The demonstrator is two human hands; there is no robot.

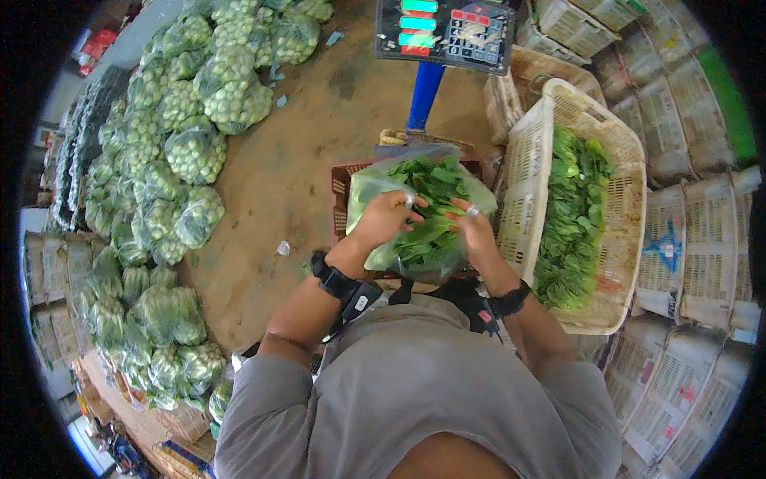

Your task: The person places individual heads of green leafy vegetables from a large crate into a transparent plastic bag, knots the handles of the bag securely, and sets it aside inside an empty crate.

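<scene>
A clear plastic bag [374, 179] filled with leafy greens [419, 239] rests in a dark red plastic crate [340, 197] before me. My left hand [392, 217] is at the bag's opening on the left, its fingers spread over the leaves. Across from it, my right hand [471, 224] is at the bag's right side, fingers bent near the pale stems; whether it grips the plastic or the stems is unclear. Both hands have a light wrapping or ring on a finger. Behind the crate stands a digital scale display [443, 33] on a blue post [425, 99].
At my right stands a tall white plastic basket [622, 257] holding more leafy greens [571, 221]. Stacked white crates [664, 245] line the far right. Many bags of green vegetables [194, 149] are piled on the floor at the left. Plastic scraps [283, 248] lie on the brown floor.
</scene>
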